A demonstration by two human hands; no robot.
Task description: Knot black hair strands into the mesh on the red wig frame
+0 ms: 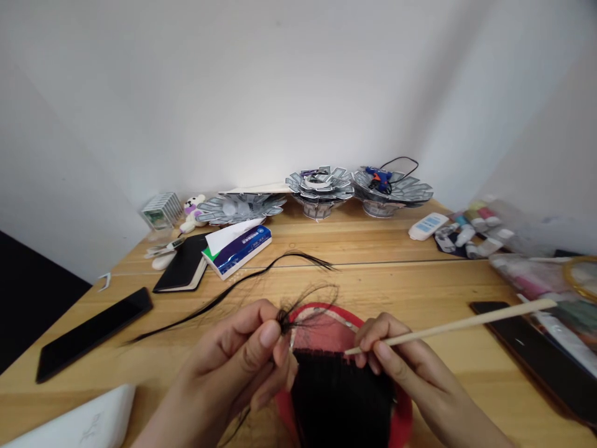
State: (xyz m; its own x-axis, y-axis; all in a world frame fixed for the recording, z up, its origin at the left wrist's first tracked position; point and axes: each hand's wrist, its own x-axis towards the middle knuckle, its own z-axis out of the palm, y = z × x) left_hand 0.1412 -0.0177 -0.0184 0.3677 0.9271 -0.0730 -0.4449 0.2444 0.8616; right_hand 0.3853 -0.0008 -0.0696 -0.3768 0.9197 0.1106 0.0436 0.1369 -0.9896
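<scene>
Between thumb and fingertips, my left hand [254, 358] pinches a small tuft of black hair [305, 311] with loose, curling strands. My right hand [396, 351] grips a slim pale wooden stick [476, 319], its tip low at the edge of the black hair piece. Below both hands lies a red-rimmed piece with a pink, mesh-like inside [321, 330]. Straight black hair [342, 398] covers its near part, starting at an even row. A long loose lock of black hair [228, 289] stretches across the table beyond my left hand.
On the left are a black phone [96, 333], a white box-shaped device [79, 423], a black notebook [181, 264] and a tissue pack [240, 249]. Grey paper bowls [319, 202] stand along the wall, one holding a blue glue gun [380, 179]. A dark phone-like slab [536, 361] lies right.
</scene>
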